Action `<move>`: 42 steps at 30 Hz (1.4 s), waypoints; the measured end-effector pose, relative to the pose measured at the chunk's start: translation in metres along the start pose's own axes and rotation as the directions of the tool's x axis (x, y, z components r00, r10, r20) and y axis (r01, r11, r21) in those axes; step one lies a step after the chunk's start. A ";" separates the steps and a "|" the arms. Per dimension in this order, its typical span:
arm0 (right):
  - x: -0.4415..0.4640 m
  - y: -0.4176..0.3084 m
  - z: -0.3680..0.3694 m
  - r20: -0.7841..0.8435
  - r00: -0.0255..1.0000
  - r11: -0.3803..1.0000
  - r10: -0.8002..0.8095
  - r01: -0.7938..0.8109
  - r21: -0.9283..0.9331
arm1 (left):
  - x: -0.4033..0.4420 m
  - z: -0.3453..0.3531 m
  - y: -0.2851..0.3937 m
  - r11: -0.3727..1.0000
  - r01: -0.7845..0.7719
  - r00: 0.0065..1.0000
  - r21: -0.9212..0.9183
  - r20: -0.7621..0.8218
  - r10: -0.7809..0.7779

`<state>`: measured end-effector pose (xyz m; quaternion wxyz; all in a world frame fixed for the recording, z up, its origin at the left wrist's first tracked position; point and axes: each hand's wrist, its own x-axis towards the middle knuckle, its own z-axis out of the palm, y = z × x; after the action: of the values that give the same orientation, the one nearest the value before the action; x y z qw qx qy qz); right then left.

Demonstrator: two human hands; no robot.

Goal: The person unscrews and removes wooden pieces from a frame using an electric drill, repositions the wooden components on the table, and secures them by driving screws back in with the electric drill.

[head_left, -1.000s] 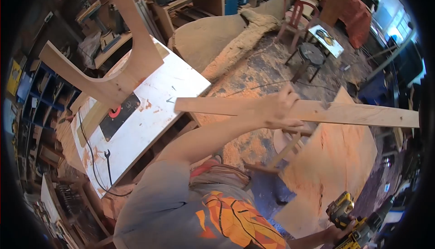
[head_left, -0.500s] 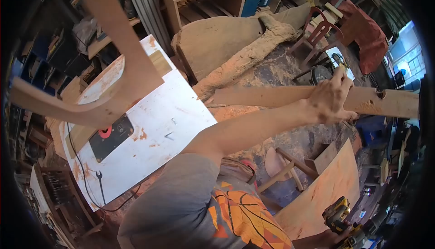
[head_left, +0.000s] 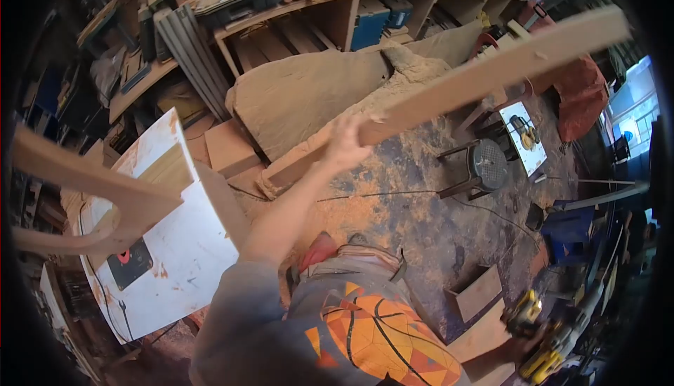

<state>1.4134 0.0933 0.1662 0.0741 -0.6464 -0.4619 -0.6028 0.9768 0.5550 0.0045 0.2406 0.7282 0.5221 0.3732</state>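
My left hand (head_left: 347, 146) is closed around a long wooden plank (head_left: 449, 94), which slants from the lower left up to the right. At the lower right, my dark, partly hidden right hand (head_left: 516, 352) is against a yellow-and-black cordless power tool (head_left: 544, 365) and seems wrapped round it. The tool's yellow-and-black battery end (head_left: 524, 311) shows above the fingers. Left of my arm, a curved wooden frame piece (head_left: 133, 203) lies over a white-topped table (head_left: 203, 259).
A large carved slab (head_left: 302, 91) leans behind the plank. A round dark stool (head_left: 488, 162) stands right of it, beside a small white table (head_left: 523, 140) with a tool on top. An open wooden box (head_left: 477, 295) and sawdust lie on the floor. Shelving (head_left: 351, 24) lines the back.
My left hand has moved left with the plank, whose right end has swung upward. The view has shifted, showing more floor and the stool. My right hand stays low with the power tool.
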 end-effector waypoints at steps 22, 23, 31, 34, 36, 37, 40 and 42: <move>0.215 -0.320 0.366 0.898 0.286 -0.157 0.335 -0.922 0.353 | 0.236 0.131 -0.316 0.639 0.530 0.738 0.558 0.069 -0.672; 0.225 -0.328 0.372 0.914 0.238 -0.140 0.329 -0.945 0.297 | 0.245 0.133 -0.326 0.581 0.578 0.687 0.573 0.044 -0.726; 0.285 -0.364 0.442 0.952 0.040 0.072 0.304 -0.997 0.019 | 0.267 0.133 -0.391 0.393 0.763 0.531 0.514 -0.150 -0.834; 0.268 -0.370 0.492 0.974 0.070 0.065 0.214 -0.996 0.057 | 0.303 0.131 -0.333 0.239 0.821 0.510 0.519 -0.477 -0.716; 0.269 -0.380 0.530 0.991 -0.022 0.000 0.130 -1.000 -0.023 | 0.371 0.107 -0.214 0.610 0.717 0.685 0.336 -0.179 -0.706; 0.266 -0.386 0.552 0.995 0.020 0.006 0.099 -1.000 0.019 | 0.367 0.165 -0.272 0.604 0.749 0.659 0.273 -0.206 -0.723; 0.249 -0.408 0.627 0.995 0.097 0.063 -0.031 -0.993 0.099 | 0.466 0.238 -0.215 0.678 0.716 0.666 -0.167 -0.129 -0.735; 0.241 -0.423 0.684 0.981 0.121 0.148 -0.150 -0.979 0.143 | 0.570 0.249 -0.140 0.625 0.560 0.732 -0.544 -0.028 -0.681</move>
<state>1.5723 0.8998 -0.0034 0.3645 -0.8095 -0.3519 0.2968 1.1932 1.1482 -0.0834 0.4726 0.3637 0.6506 0.4703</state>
